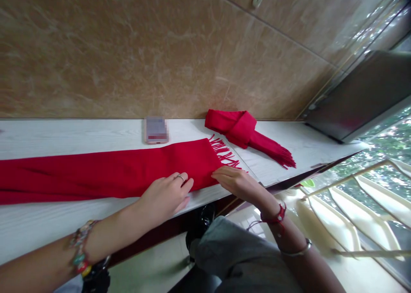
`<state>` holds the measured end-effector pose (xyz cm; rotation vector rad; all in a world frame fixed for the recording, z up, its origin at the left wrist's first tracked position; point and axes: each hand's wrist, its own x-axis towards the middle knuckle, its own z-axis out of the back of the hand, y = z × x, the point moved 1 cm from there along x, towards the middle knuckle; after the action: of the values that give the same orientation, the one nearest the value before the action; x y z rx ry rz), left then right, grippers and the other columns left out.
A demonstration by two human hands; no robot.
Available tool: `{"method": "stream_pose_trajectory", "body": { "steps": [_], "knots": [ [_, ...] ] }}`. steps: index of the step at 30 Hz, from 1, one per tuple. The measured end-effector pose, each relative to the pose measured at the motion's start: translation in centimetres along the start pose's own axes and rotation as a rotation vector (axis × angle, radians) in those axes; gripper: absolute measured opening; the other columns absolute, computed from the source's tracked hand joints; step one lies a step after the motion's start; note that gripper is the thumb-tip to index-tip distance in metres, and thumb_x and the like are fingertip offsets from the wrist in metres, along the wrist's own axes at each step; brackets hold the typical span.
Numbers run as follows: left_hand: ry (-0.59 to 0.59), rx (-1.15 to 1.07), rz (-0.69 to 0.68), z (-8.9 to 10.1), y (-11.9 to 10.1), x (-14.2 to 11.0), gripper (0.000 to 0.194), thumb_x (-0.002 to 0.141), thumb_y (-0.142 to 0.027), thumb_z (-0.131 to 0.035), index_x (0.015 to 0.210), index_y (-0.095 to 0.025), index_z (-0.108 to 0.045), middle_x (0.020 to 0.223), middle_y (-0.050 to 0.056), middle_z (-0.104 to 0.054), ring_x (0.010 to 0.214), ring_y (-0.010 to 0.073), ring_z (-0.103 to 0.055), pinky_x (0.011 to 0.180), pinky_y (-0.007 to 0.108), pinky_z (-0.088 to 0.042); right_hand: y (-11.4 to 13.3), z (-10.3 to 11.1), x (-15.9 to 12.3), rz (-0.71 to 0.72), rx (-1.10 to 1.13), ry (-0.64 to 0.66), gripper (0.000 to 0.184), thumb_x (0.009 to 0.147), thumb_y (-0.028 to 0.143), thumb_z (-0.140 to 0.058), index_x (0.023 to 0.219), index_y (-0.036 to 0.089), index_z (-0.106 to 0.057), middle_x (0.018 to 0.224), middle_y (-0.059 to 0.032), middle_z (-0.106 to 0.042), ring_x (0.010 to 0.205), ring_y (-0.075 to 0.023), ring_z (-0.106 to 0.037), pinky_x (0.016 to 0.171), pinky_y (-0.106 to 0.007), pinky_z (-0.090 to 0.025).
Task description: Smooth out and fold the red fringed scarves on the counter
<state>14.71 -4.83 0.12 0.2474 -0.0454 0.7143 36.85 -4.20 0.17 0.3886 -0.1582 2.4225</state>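
Note:
A long red scarf (105,173) lies flat along the white counter, its fringe (224,154) spread at the right end. My left hand (168,192), wearing a ring, rests on the scarf's near edge with the fingers loosely bent and the thumb apart. At the near corner by the fringe, my right hand (234,180) has its fingers pressed together on the cloth; its thumb is hidden. Behind the fringe sits a second red scarf (239,128), folded over in a knot-like wrap with its tail pointing right.
A phone (156,130) lies behind the long scarf, near the brown marbled wall (128,53). The narrow white counter (80,134) ends at a dark panel (359,96) on the right. Cream chairs (340,216) stand on the floor at lower right, beside a window.

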Motion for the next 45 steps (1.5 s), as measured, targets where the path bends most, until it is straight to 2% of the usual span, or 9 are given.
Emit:
{"method": "stream_pose_trajectory", "body": {
  "steps": [7, 12, 17, 22, 29, 34, 38, 42, 45],
  "knots": [
    [-0.067, 0.017, 0.056, 0.1, -0.3, 0.6, 0.017, 0.083, -0.019, -0.050, 0.097, -0.016, -0.059, 0.091, 0.008, -0.060, 0.080, 0.0176, -0.058, 0.065, 0.026, -0.047, -0.1, -0.4, -0.2, -0.036, -0.064, -0.101, 0.024, 0.089, 0.012, -0.036, 0.092, 0.015, -0.060, 0.082, -0.0080, -0.062, 0.079, -0.0154, -0.057, 0.070, -0.028, -0.048],
    [-0.117, 0.000, 0.072, 0.7, -1.0, 1.6, 0.018, 0.082, -0.008, -0.047, 0.096, -0.014, -0.057, 0.084, 0.007, -0.059, 0.081, 0.0187, -0.057, 0.064, 0.027, -0.047, -0.3, -1.0, 0.0, -0.096, -0.068, -0.223, 0.024, 0.088, 0.014, -0.037, 0.089, 0.017, -0.060, 0.081, -0.0079, -0.060, 0.077, -0.0160, -0.055, 0.069, -0.029, -0.046],
    [-0.144, -0.041, 0.083, 1.4, -1.0, 1.9, 0.019, 0.082, -0.003, -0.044, 0.092, -0.013, -0.056, 0.085, 0.008, -0.056, 0.084, 0.0182, -0.054, 0.066, 0.027, -0.048, -0.6, -0.8, -0.5, -0.194, -0.128, -0.186, 0.024, 0.085, 0.012, -0.038, 0.089, 0.018, -0.061, 0.077, -0.0067, -0.059, 0.074, -0.0164, -0.054, 0.067, -0.029, -0.045],
    [-0.109, -0.024, 0.071, 0.7, -1.1, 1.9, 0.019, 0.081, -0.003, -0.046, 0.093, -0.014, -0.056, 0.089, 0.008, -0.057, 0.086, 0.0178, -0.055, 0.065, 0.025, -0.048, -0.7, -0.9, -1.4, -0.253, -0.255, -0.142, 0.024, 0.084, 0.008, -0.037, 0.083, 0.017, -0.059, 0.069, -0.0042, -0.055, 0.063, -0.0131, -0.050, 0.058, -0.023, -0.040],
    [-0.070, 0.045, 0.089, 0.3, -0.9, 1.3, 0.019, 0.081, -0.003, -0.048, 0.093, -0.013, -0.058, 0.094, 0.011, -0.059, 0.088, 0.0214, -0.057, 0.064, 0.029, -0.051, -0.7, -3.0, -1.4, -0.245, -0.385, -0.286, 0.027, 0.078, 0.003, -0.036, 0.059, 0.018, -0.047, 0.055, -0.0003, -0.046, 0.048, -0.0115, -0.037, 0.048, -0.025, -0.029],
    [-0.122, 0.057, 0.039, 0.4, -0.5, 1.1, 0.019, 0.081, -0.003, -0.046, 0.092, -0.013, -0.059, 0.095, 0.012, -0.059, 0.089, 0.0222, -0.056, 0.066, 0.030, -0.051, -1.1, -2.9, -1.6, -0.301, -0.373, -0.269, 0.024, 0.078, 0.005, -0.037, 0.063, 0.018, -0.049, 0.059, -0.0013, -0.049, 0.051, -0.0127, -0.040, 0.049, -0.025, -0.031],
    [-0.103, 0.041, 0.020, -0.3, -0.7, 0.9, 0.020, 0.081, -0.003, -0.047, 0.096, -0.013, -0.058, 0.100, 0.012, -0.059, 0.090, 0.0221, -0.057, 0.064, 0.030, -0.051, -1.3, -2.5, -2.2, -0.257, -0.309, -0.169, 0.021, 0.080, 0.008, -0.038, 0.075, 0.017, -0.056, 0.064, -0.0024, -0.053, 0.059, -0.0140, -0.048, 0.054, -0.025, -0.037],
    [-0.124, 0.016, 0.015, -0.9, -1.0, 0.7, 0.018, 0.082, -0.005, -0.047, 0.094, -0.013, -0.057, 0.100, 0.012, -0.059, 0.091, 0.0216, -0.057, 0.066, 0.030, -0.050, -0.7, -2.4, -1.9, -0.199, -0.292, -0.218, 0.022, 0.081, 0.011, -0.041, 0.094, 0.017, -0.059, 0.088, -0.0082, -0.058, 0.076, -0.0170, -0.053, 0.065, -0.028, -0.044],
    [-0.162, 0.022, -0.006, -0.8, -0.9, 0.6, 0.016, 0.081, -0.005, -0.049, 0.093, -0.013, -0.058, 0.096, 0.012, -0.059, 0.088, 0.0211, -0.057, 0.066, 0.030, -0.049, 0.0, -2.4, -1.1, -0.128, -0.311, -0.190, 0.022, 0.085, 0.011, -0.039, 0.091, 0.017, -0.060, 0.083, -0.0080, -0.057, 0.074, -0.0170, -0.051, 0.063, -0.029, -0.042]
  ]
}}
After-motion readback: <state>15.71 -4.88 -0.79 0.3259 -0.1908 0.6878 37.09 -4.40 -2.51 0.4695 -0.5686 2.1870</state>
